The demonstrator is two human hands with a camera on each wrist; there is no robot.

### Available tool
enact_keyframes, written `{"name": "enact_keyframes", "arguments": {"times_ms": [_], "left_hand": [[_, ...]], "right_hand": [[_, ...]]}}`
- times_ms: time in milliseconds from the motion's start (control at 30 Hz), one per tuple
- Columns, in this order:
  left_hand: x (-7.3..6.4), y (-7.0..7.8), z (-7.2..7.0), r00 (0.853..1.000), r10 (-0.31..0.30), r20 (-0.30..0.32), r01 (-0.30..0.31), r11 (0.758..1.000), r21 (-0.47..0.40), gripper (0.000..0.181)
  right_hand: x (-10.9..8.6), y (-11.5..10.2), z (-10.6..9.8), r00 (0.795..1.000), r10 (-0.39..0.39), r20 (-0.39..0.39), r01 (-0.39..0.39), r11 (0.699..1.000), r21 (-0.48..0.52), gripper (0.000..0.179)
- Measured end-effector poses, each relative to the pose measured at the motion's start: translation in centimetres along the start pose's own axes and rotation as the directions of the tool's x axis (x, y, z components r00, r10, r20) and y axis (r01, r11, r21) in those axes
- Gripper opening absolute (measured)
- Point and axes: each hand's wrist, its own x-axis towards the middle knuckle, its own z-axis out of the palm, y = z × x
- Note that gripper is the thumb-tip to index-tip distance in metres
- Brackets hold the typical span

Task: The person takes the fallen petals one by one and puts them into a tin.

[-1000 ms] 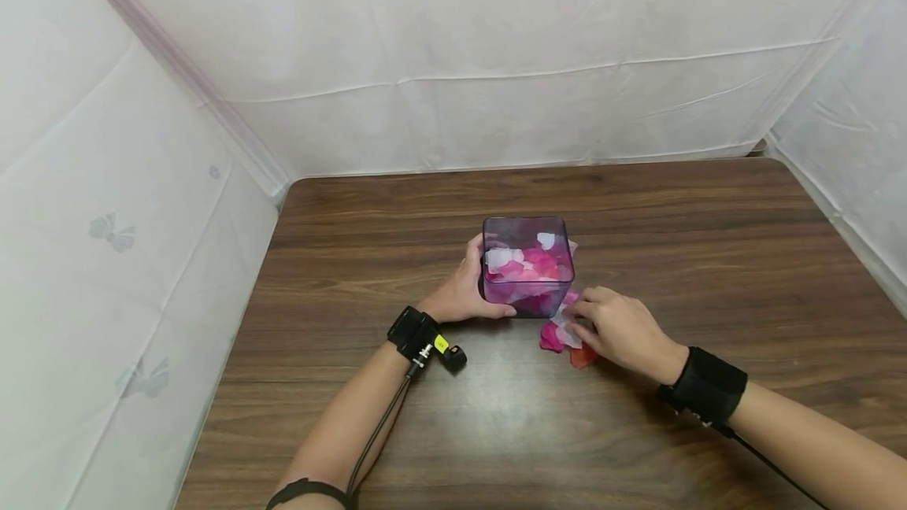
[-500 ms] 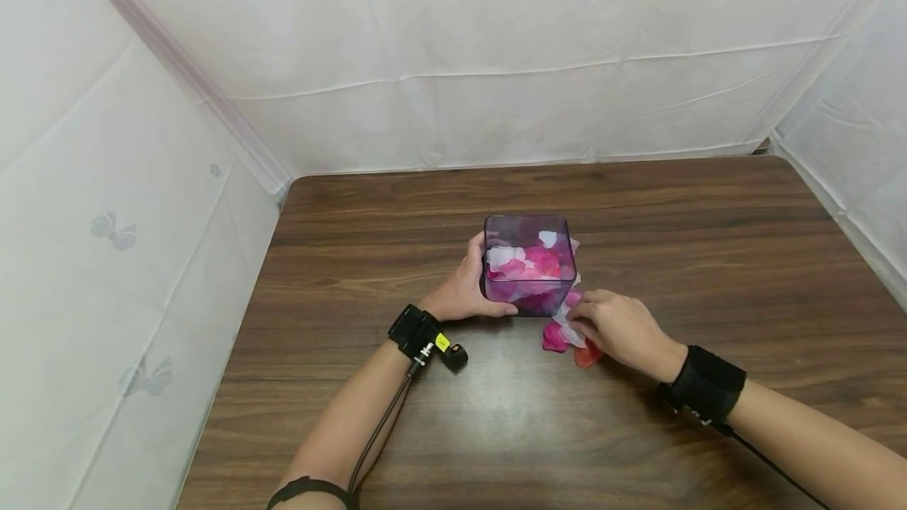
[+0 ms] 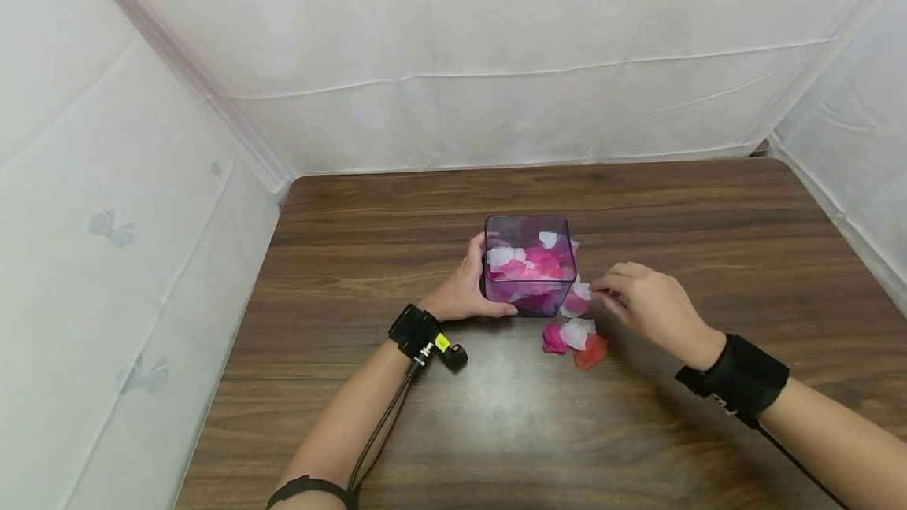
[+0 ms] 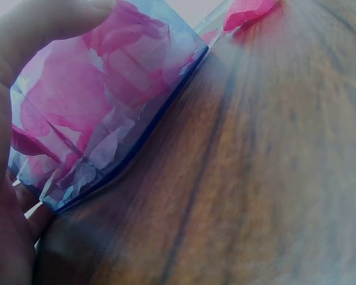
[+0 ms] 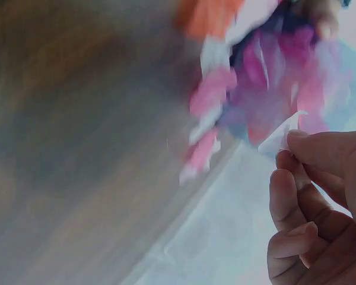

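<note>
My left hand [image 3: 469,290] grips a see-through purple box [image 3: 489,290] by its left side, thumb along the front. Inside lie pink and white flower petals [image 3: 542,262], also visible through the wall in the left wrist view. To the right of the box, my right hand [image 3: 648,307] pinches a white petal [image 5: 280,136] between thumb and forefinger, its other fingers curled. A magenta petal [image 3: 555,338], white petals [image 3: 574,334] and an orange-red petal [image 3: 591,352] lie on the table in front of the box. Further pink and white petals lie against its right side.
The brown wood-grain table [image 3: 383,227] ends at a white sheet [image 3: 496,116] hung behind it. More white sheeting [image 3: 127,297] hangs at the left, and also at the right. Both wrists wear black bands with cables along the forearms.
My right hand has lifted off the petals in front of the box and moved right and away from me, a white petal pinched in it. The left hand and box stay put.
</note>
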Motion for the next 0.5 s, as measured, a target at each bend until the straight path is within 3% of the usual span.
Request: {"name": "enact_keyframes", "arguments": {"times_ms": [167, 333, 500], "left_hand": [[-0.1, 0.0, 0.1, 1.000, 0.004, -0.005, -0.004, 1.000, -0.029, 0.125], [0.0, -0.1, 0.1, 1.000, -0.002, 0.001, 0.002, 1.000, -0.017, 0.125], [0.0, 0.0, 0.0, 1.000, -0.005, -0.001, 0.005, 1.000, -0.004, 0.124]], "right_hand": [[1.4, 1.1, -2.3, 0.995, 0.028, -0.091, -0.033, 0.998, -0.051, 0.023], [3.4, 0.7, -4.3, 0.981, 0.052, -0.185, -0.065, 0.996, -0.064, 0.024], [5.5, -0.7, -3.9, 0.985, 0.005, -0.174, -0.011, 0.999, -0.034, 0.021]]}}
